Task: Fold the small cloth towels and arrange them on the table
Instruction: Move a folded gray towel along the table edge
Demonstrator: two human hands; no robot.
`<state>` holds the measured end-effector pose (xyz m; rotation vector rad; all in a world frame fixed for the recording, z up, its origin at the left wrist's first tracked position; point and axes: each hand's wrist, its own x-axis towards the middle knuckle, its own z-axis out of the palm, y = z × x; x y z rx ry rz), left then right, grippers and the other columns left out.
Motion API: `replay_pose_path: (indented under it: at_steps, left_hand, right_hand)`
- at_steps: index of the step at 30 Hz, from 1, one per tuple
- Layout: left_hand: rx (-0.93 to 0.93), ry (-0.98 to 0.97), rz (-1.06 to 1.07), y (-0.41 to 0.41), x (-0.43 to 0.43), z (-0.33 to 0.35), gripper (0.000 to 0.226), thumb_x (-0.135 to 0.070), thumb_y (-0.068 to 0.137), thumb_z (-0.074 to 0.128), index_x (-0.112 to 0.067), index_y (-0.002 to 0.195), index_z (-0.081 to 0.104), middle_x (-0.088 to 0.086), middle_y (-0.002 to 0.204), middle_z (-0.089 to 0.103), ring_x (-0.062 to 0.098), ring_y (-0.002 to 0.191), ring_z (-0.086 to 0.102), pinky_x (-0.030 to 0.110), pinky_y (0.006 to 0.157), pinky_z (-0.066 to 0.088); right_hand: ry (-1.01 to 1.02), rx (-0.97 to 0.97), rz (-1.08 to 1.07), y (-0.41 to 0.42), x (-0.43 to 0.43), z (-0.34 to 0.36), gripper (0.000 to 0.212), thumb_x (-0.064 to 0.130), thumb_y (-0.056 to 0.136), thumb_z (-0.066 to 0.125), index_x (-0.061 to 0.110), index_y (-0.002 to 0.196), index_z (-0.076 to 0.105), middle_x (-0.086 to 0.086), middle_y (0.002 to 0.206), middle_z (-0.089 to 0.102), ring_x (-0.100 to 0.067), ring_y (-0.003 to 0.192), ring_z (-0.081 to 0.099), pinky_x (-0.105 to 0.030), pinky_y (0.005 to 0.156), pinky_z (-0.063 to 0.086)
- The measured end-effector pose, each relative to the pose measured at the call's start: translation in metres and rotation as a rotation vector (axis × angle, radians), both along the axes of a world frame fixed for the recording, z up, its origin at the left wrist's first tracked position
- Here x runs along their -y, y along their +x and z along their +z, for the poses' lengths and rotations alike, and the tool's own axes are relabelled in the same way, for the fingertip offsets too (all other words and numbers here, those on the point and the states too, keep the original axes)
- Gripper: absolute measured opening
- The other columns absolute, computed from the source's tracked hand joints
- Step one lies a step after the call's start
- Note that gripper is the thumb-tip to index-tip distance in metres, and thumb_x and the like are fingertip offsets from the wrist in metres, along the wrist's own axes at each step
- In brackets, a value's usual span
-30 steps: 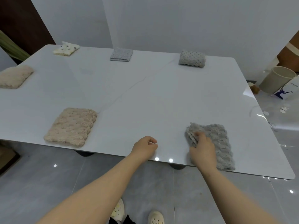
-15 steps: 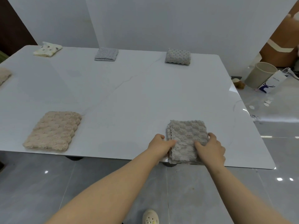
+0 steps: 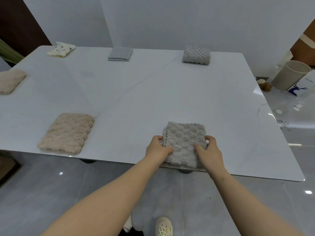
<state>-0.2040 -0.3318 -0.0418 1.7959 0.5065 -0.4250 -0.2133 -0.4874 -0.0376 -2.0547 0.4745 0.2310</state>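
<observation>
A folded grey towel [image 3: 185, 138] lies at the near edge of the white table [image 3: 153, 99], its near end at the rim. My left hand [image 3: 157, 148] grips the towel's left side, thumb on top. On the right side my right hand [image 3: 208, 149] grips it the same way. Five other folded towels lie on the table: a beige one [image 3: 67, 132] near left, a beige one [image 3: 9, 80] far left, a white dotted one [image 3: 61, 49], a light grey one [image 3: 120, 53] and a grey one [image 3: 196, 55] along the far edge.
A beige bin [image 3: 289, 74] and a white paper bag [image 3: 301, 86] stand on the floor to the right of the table. A white wall runs behind the table. My shoe [image 3: 163, 226] shows on the grey tiled floor below.
The grey towel was turned square to the table edge. My left hand came over from the bare table edge and took its left side; my right hand shifted to its right side.
</observation>
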Motion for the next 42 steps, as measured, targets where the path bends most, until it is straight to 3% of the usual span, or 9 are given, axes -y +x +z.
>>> replay_pose_path:
  at_steps: [5, 7, 9, 12, 22, 28, 33, 38, 42]
  left_hand:
    - [0.001, 0.009, 0.014, -0.001, -0.021, -0.007, 0.047, -0.030, 0.081, 0.067, -0.018, 0.121, 0.046, 0.009, 0.111, 0.059, 0.024, 0.103, 0.059, 0.034, 0.091, 0.048]
    - [0.015, 0.020, 0.010, -0.004, -0.025, -0.011, 0.036, -0.028, 0.081, 0.068, -0.019, 0.110, 0.048, 0.009, 0.108, 0.061, 0.023, 0.101, 0.060, 0.034, 0.089, 0.050]
    - [0.043, 0.050, -0.016, -0.004, -0.025, -0.014, 0.030, -0.025, 0.082, 0.067, -0.020, 0.103, 0.047, 0.003, 0.095, 0.060, 0.019, 0.091, 0.060, 0.026, 0.074, 0.048]
    - [0.079, 0.091, -0.057, -0.003, -0.019, -0.012, 0.026, -0.022, 0.082, 0.067, -0.020, 0.100, 0.047, -0.007, 0.077, 0.053, 0.009, 0.073, 0.053, 0.018, 0.059, 0.039]
    - [0.080, 0.157, -0.075, 0.002, -0.017, -0.009, 0.034, -0.021, 0.083, 0.066, -0.017, 0.112, 0.050, -0.006, 0.075, 0.052, 0.016, 0.082, 0.052, 0.024, 0.069, 0.037]
    - [0.085, 0.146, -0.081, 0.003, -0.020, -0.005, 0.028, -0.022, 0.083, 0.066, -0.021, 0.104, 0.047, -0.009, 0.077, 0.049, 0.014, 0.084, 0.051, 0.023, 0.075, 0.037]
    - [0.124, 0.171, -0.027, 0.010, -0.033, 0.002, 0.020, -0.024, 0.085, 0.062, -0.025, 0.100, 0.049, -0.010, 0.088, 0.051, 0.014, 0.089, 0.052, 0.034, 0.086, 0.048]
    - [0.173, 0.223, 0.015, 0.015, -0.066, 0.015, 0.016, -0.021, 0.089, 0.054, -0.022, 0.105, 0.052, -0.005, 0.098, 0.053, 0.012, 0.089, 0.050, 0.027, 0.076, 0.043]
    - [0.226, 0.343, 0.018, 0.017, -0.102, 0.022, 0.022, -0.019, 0.091, 0.051, -0.018, 0.113, 0.055, -0.002, 0.111, 0.055, 0.011, 0.093, 0.050, 0.023, 0.077, 0.039]
  right_hand:
    - [0.026, -0.015, 0.056, 0.003, -0.005, -0.001, 0.048, 0.023, 0.091, 0.052, 0.018, 0.136, 0.036, 0.014, 0.079, 0.045, -0.016, 0.079, 0.051, -0.027, 0.076, 0.037]
    - [0.037, -0.020, 0.054, 0.002, -0.004, -0.002, 0.048, 0.022, 0.089, 0.054, 0.019, 0.134, 0.038, 0.008, 0.091, 0.054, -0.020, 0.090, 0.054, -0.030, 0.081, 0.041]
    - [0.036, -0.023, 0.024, 0.002, -0.001, -0.005, 0.046, 0.021, 0.088, 0.056, 0.020, 0.132, 0.041, -0.005, 0.112, 0.058, -0.024, 0.100, 0.056, -0.035, 0.089, 0.044]
    - [0.033, -0.014, -0.022, 0.003, 0.004, -0.008, 0.044, 0.017, 0.086, 0.056, 0.020, 0.129, 0.044, -0.008, 0.113, 0.059, -0.025, 0.098, 0.059, -0.035, 0.089, 0.044]
    - [0.022, -0.012, -0.018, 0.007, 0.001, -0.013, 0.048, 0.017, 0.084, 0.056, 0.019, 0.130, 0.042, -0.008, 0.113, 0.058, -0.029, 0.101, 0.059, -0.036, 0.088, 0.046]
    - [0.003, -0.001, -0.012, 0.009, 0.000, -0.013, 0.049, 0.016, 0.084, 0.058, 0.016, 0.130, 0.043, -0.008, 0.113, 0.057, -0.027, 0.100, 0.058, -0.031, 0.083, 0.043]
    - [-0.252, 0.085, 0.012, 0.015, -0.005, 0.000, 0.052, 0.019, 0.082, 0.058, 0.014, 0.132, 0.044, -0.012, 0.133, 0.046, -0.030, 0.124, 0.039, -0.037, 0.100, 0.033]
    - [-0.303, 0.205, 0.137, 0.029, -0.037, 0.017, 0.045, 0.017, 0.084, 0.055, 0.016, 0.129, 0.048, -0.006, 0.135, 0.046, -0.025, 0.125, 0.038, -0.035, 0.101, 0.032]
    - [-0.251, 0.236, 0.242, 0.039, -0.072, 0.020, 0.042, 0.016, 0.084, 0.055, 0.016, 0.125, 0.051, -0.004, 0.128, 0.052, -0.020, 0.121, 0.044, -0.034, 0.102, 0.036]
